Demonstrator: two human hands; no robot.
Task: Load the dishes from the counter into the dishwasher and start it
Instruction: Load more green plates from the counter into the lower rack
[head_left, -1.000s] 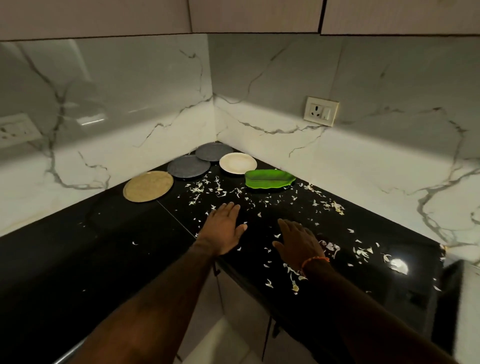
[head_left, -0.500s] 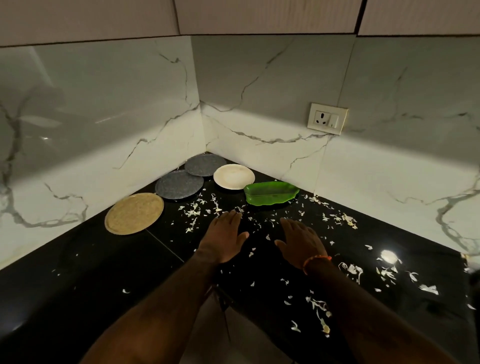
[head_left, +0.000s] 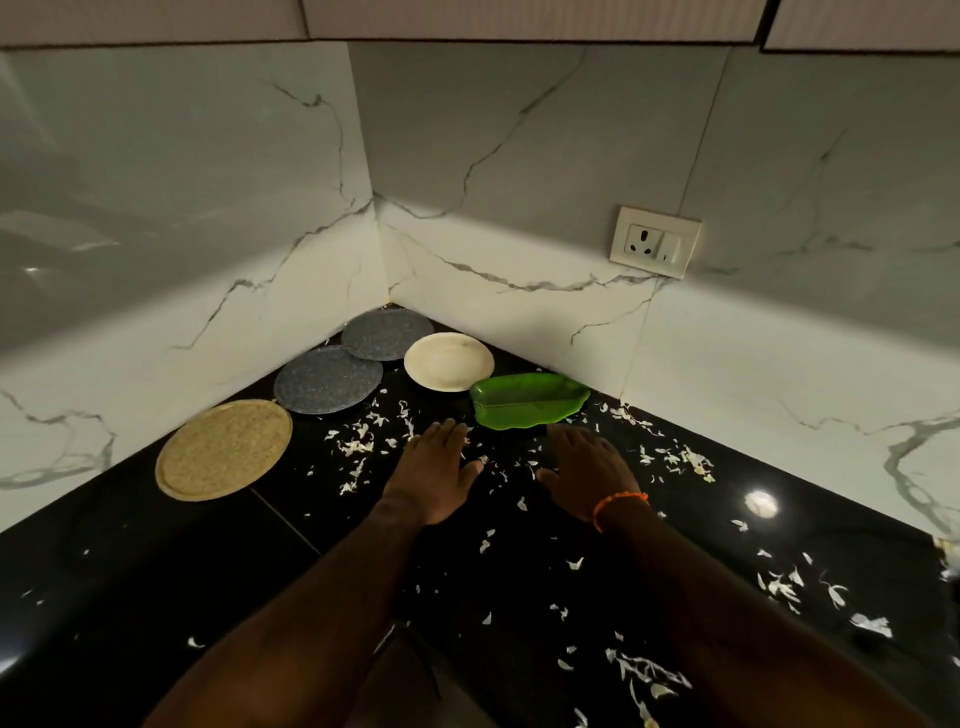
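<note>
Several dishes lie in the corner of the black counter (head_left: 130, 561): a tan woven round plate (head_left: 224, 449), two grey speckled plates (head_left: 328, 379) (head_left: 387, 332), a cream plate (head_left: 449, 361) and a green leaf-shaped dish (head_left: 529, 401). My left hand (head_left: 434, 473) lies flat, fingers straight, just short of the green dish's left end. My right hand (head_left: 584, 470), with an orange band at the wrist, is stretched flat with its fingertips near the dish's front right edge. Neither hand holds anything.
White scraps (head_left: 363, 441) are scattered over the counter around both hands and to the right. Marble walls close the corner, with a socket (head_left: 657, 241) on the right wall. Cabinets hang overhead. The counter's inner edge (head_left: 410, 631) runs below my forearms.
Both hands have slid forward over the counter toward the green dish, and the view has moved closer to the corner. The dishes have not moved.
</note>
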